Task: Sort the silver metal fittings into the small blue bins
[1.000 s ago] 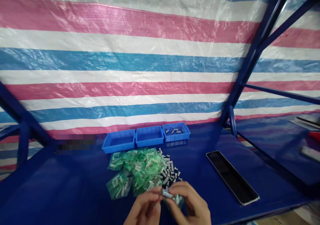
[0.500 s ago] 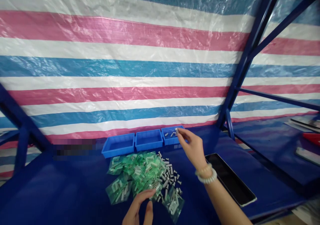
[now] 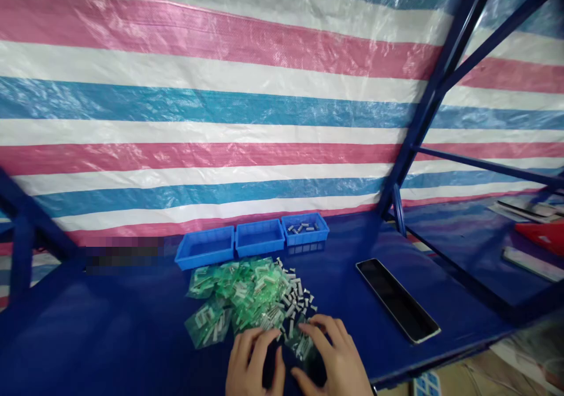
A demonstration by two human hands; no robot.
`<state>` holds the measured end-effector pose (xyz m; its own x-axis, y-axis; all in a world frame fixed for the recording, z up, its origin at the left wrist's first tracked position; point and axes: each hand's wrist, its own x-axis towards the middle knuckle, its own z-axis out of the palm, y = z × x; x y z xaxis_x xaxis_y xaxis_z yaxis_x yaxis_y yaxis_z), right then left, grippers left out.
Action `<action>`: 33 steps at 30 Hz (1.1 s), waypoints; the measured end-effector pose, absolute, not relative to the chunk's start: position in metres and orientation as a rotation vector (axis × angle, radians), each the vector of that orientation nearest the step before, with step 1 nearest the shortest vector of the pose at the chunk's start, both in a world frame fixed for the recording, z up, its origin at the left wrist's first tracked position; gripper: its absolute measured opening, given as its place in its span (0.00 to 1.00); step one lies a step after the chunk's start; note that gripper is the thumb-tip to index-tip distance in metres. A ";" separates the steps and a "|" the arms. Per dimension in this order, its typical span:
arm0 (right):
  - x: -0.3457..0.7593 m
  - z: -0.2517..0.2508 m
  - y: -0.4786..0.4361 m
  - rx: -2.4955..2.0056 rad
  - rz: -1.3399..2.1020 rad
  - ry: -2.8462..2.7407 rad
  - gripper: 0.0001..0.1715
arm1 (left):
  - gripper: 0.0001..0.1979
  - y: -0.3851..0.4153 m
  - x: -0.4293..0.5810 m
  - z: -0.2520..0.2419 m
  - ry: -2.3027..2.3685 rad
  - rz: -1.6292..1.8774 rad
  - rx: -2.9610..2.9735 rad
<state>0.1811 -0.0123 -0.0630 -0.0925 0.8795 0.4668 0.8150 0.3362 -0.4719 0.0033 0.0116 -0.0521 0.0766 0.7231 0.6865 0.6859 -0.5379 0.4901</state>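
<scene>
Left hand (image 3: 255, 365), right hand (image 3: 337, 361) on one green packet (image 3: 302, 344); grip unclear both. Three blue bins (image 3: 259, 238).

Both hands sit low at the near centre, backs up, close side by side. The left hand (image 3: 254, 362) stretches its fingers loosely away. The right hand (image 3: 338, 358) curls its fingers downward, thumb angled toward the left. Both wrists run out of view.
</scene>
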 end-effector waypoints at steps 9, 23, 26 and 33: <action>0.193 -0.064 0.005 -1.348 0.343 -1.598 0.11 | 0.07 0.015 0.013 -0.056 1.654 1.188 2.565; 0.204 -0.073 0.029 -1.541 0.221 -1.623 0.34 | 0.06 0.024 0.023 -0.052 1.726 1.129 2.596; 0.201 -0.068 0.019 -1.491 0.267 -1.489 0.30 | 0.05 0.024 0.021 -0.047 1.633 1.288 2.575; 0.166 -0.048 0.006 -1.207 0.906 -1.115 0.15 | 0.10 0.022 0.020 -0.030 1.240 1.668 2.446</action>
<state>0.1664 0.0057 -0.0480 0.2377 0.9576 0.1628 0.0368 0.1586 -0.9867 0.0196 0.0220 -0.0298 0.1626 0.5527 0.8174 0.6233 -0.6997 0.3492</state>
